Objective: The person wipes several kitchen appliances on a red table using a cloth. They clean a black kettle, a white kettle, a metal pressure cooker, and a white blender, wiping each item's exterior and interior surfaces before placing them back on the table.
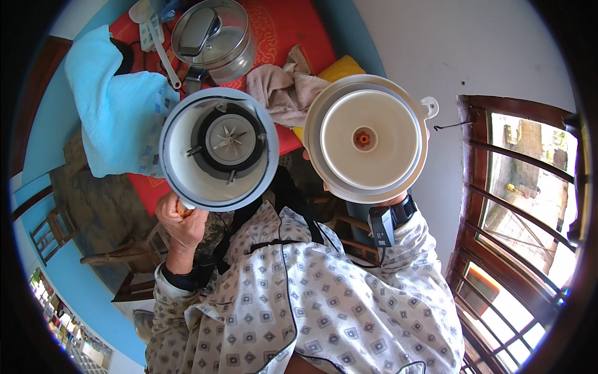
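Note:
My left hand grips the handle of a blender jug, held up with its open mouth facing me. At the bottom of the jug a star-shaped metal blade sits inside a black ring. My right hand holds a round cream-coloured appliance part, perhaps a lid or base, from beneath and behind. An orange socket is recessed in its centre, and a clear tab sticks out from its rim. The two pieces are side by side, apart; most of my right hand is hidden.
On the red-covered table stand a lidded glass pot, a crumpled beige cloth, a power strip and a white ladle. A light-blue towel hangs over the left side. A barred window is at right; wooden chairs stand left.

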Demonstrator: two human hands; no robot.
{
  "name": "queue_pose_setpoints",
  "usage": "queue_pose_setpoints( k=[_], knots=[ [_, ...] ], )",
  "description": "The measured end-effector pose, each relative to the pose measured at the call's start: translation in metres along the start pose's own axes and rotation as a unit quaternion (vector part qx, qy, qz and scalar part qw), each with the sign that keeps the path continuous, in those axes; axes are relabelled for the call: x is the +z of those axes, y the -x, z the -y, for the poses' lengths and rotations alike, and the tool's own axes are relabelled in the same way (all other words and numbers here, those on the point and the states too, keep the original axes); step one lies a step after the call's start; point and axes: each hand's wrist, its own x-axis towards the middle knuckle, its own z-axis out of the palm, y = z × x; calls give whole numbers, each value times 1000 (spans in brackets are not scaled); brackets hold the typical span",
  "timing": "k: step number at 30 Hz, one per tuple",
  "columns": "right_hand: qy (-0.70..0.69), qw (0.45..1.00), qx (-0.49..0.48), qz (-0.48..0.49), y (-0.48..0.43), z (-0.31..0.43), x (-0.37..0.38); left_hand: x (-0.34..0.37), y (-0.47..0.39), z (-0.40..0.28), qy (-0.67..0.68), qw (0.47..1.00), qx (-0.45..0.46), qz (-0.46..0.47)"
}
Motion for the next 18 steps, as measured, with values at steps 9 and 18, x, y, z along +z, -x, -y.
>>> queue_pose_setpoints(
  k=[9, 18],
  knots=[
    [-21, 1000, 1, 1, 4, -3, -4, -1, 15, 16, 13, 999, -44, -8],
    [-6, 999, -9, -33, 19, -5, -4, -1, -4, -14, 205, 961, -187, -11]
  ],
)
